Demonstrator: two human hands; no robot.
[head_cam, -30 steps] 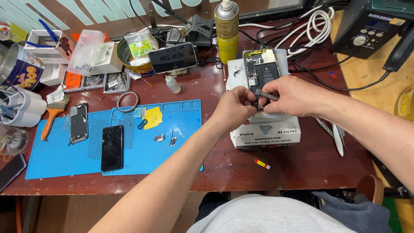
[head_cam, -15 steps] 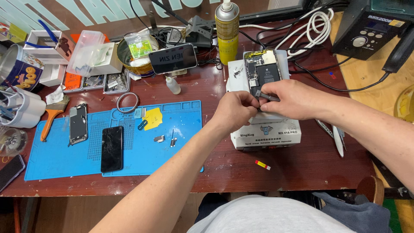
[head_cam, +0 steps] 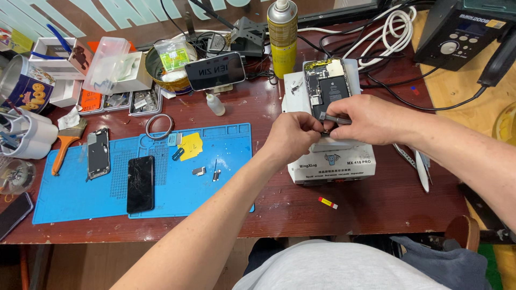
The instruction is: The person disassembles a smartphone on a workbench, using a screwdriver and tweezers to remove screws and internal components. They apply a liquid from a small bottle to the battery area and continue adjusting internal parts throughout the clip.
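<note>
An opened phone (head_cam: 328, 91) with its insides showing lies on top of a white box-shaped machine (head_cam: 330, 164). My right hand (head_cam: 371, 119) grips metal tweezers (head_cam: 334, 119) whose tips point left at the phone's lower end. My left hand (head_cam: 293, 137) is curled at the phone's bottom edge, its fingertips pinched beside the tweezers; what they pinch is hidden.
A blue work mat (head_cam: 161, 177) carries a cracked black screen (head_cam: 141, 183), a phone frame (head_cam: 98, 153), yellow sticky notes (head_cam: 189, 145) and small metal parts. Behind stand a spray can (head_cam: 282, 35), a phone (head_cam: 215, 71), a small dropper bottle (head_cam: 215, 104), trays, cables and a soldering station (head_cam: 462, 32).
Both hands stay at the phone's lower end. The tweezers and fingers have shifted only slightly.
</note>
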